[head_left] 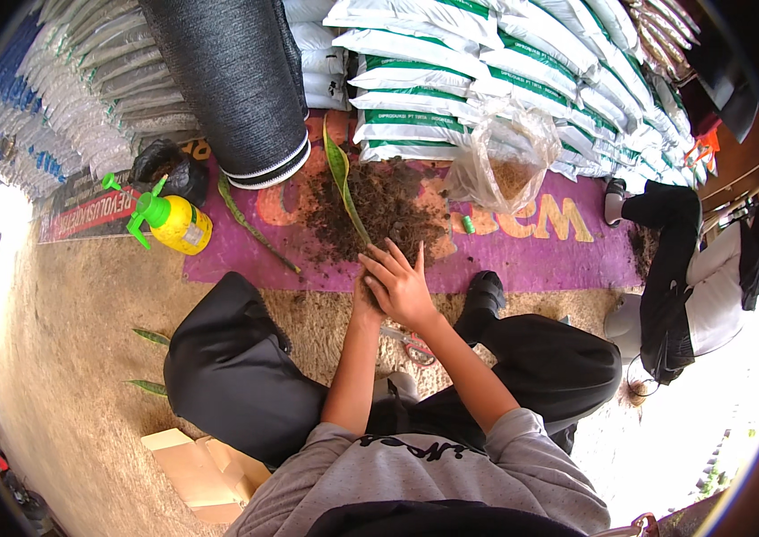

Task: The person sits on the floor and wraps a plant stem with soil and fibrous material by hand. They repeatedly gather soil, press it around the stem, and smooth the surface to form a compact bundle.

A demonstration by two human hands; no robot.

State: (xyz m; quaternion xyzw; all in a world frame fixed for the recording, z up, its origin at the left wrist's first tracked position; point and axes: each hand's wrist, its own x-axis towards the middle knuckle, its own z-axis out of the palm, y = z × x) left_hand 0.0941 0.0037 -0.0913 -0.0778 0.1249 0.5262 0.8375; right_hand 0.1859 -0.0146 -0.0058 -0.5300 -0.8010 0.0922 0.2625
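My two hands meet in front of me at the near edge of a dark soil heap [397, 201]. A long green snake plant leaf [338, 170] with yellow edges stands up from between them, over the heap. My left hand [368, 300], partly covered, is closed around the leaf's lower end. Laid across it is my right hand [404, 285], its fingers stretched out and spread. A little dark matter shows between the palms; the leaf's base is hidden. Below my wrists, red-handled scissors [419, 349] lie on the ground.
Another snake plant leaf [254, 224] lies left of the heap, near a yellow spray bottle [184, 225] and a black bag [167, 170]. A clear plastic bag [509, 161] with brown material stands right. Behind are a black mesh roll [227, 89] and stacked sacks [415, 89]. A person [674, 277] sits right.
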